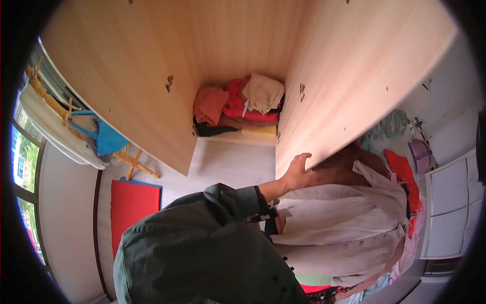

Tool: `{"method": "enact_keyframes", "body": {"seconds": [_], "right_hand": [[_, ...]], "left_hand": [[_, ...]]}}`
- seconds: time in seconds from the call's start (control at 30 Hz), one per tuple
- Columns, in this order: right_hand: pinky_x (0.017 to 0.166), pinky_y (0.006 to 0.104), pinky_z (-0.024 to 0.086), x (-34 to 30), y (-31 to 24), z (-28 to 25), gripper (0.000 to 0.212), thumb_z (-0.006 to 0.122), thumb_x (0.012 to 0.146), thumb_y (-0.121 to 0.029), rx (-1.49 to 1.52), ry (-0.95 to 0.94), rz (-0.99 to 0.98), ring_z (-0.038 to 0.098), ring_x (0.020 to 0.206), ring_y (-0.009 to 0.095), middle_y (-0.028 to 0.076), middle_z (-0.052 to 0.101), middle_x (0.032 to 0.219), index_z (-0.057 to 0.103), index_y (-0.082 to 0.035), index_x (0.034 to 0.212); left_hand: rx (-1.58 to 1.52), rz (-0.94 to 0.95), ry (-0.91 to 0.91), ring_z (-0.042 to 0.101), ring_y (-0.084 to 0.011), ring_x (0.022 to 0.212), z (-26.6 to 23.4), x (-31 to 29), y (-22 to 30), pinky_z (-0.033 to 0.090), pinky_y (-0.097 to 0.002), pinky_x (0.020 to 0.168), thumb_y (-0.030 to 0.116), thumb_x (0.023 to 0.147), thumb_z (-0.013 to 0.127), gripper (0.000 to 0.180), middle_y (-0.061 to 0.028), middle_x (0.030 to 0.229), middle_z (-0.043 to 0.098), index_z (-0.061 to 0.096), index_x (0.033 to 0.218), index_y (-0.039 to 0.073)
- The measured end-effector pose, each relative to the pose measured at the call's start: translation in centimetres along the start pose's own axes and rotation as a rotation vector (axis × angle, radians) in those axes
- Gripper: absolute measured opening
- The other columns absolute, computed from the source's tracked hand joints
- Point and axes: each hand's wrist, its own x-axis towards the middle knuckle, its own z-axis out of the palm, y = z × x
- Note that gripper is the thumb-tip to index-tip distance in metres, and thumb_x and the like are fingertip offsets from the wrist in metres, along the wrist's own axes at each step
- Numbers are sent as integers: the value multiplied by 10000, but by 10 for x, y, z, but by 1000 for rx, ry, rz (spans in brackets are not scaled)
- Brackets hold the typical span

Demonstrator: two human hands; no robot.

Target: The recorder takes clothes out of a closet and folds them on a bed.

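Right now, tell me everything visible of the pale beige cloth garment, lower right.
The pale beige cloth garment looks soft, opaque and creased, with broad folds and small round marks, possibly buttons. It lies loosely spread over mixed-colour clothes. The bare left hand is at its upper-left edge; contact or grip is unclear.

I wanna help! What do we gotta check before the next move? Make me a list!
1. Wooden panels standing apart: ok, there's a gap between them.
2. Cream cloth resting on the pile: ok, it lies partly over the red cloth.
3. Pale garment folded: not ok, it's spread out and creased.
4. Left hand gripping something: cannot tell, its fingers are partly hidden.
5. Left hand off the panel edge: cannot tell, it looks very close.
6. Right hand in sight: not ok, it's out of view.
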Motion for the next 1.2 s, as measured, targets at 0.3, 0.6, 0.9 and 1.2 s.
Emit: {"method": "enact_keyframes", "body": {"seconds": [0.3, 0.6, 0.9, 1.2], "right_hand": [[742, 319, 427, 16, 19, 65, 263, 546, 825, -213, -81, -17, 50, 494, 827, 157, 98, 516, 968, 527, 9, 964], [753, 337, 423, 66, 25, 129, 313, 535, 830, -243, 13, -51, 13, 486, 872, 177, 106, 497, 1024, 497, 2, 1022], [764, 356, 419, 88, 2, 109, 367, 523, 835, -273, 82, -33, -98, 479, 917, 197, 114, 478, 1081, 468, -6, 1080], [775, 375, 415, 78, -20, 42, 422, 512, 839, -303, 160, 62, -258, 472, 962, 217, 122, 459, 1138, 439, -13, 1138]], "left_hand": [[-52, 376, -123, 43, -345, 1340, 16, 82, 36, 116, -353, 1079, 230, 750, 627, 925, -274, 1421, 24, -3, 1379, -22], [-38, 378, -239, -62, -419, 1321, 58, 92, 39, 99, -404, 1074, 416, 700, 663, 1110, -345, 1385, -69, -98, 1346, -69], [40, 393, -413, -158, -374, 1308, 67, 124, -7, -12, -397, 1075, 605, 644, 660, 1270, -295, 1394, -174, -188, 1321, -54], [-248, 209, -209, 447, -208, 954, 28, 93, 19, 393, -338, 855, 23, 602, 627, 626, -69, 939, 465, 365, 1171, 23]]}}
